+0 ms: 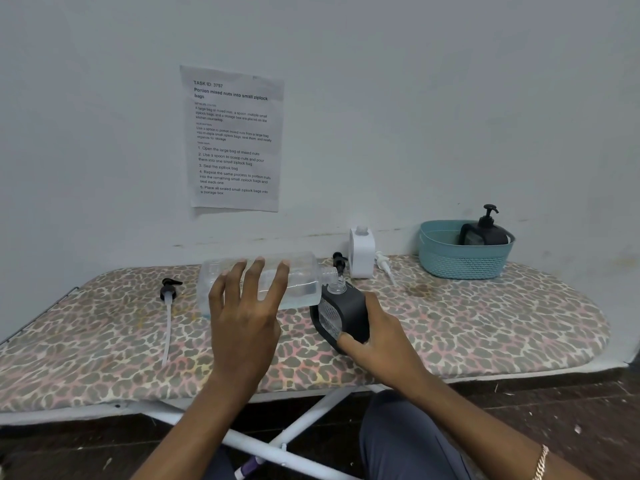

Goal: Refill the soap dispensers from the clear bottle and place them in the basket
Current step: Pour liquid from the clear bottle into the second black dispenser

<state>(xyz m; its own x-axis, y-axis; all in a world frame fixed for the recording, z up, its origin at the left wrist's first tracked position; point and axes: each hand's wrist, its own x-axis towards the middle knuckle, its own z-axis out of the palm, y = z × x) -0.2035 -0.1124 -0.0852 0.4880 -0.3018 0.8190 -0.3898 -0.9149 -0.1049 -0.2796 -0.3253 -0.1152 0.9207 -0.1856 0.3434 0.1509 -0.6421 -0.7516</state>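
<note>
At centre frame, over a leopard-print ironing board [485, 327] serving as worktop: left hand [244, 327] wrapped over clear bottle [263, 282], fingers spread wide across its top, bottle tipped flat with its neck touching the open mouth of a black soap dispenser [346, 313]. Right hand [384, 344] clamped around the dispenser's lower side, thumb pressed to its front edge, the dispenser leaning toward the bottle. Left of centre, a black pump head [169, 289] lying on the board with its tube trailing toward the lower left. Behind the dispenser, an uncapped white dispenser [362, 252] upright, a white pump [382, 263] lying just beside it. At right, a teal basket [464, 261] holding another black dispenser [485, 230], pump fitted.
</note>
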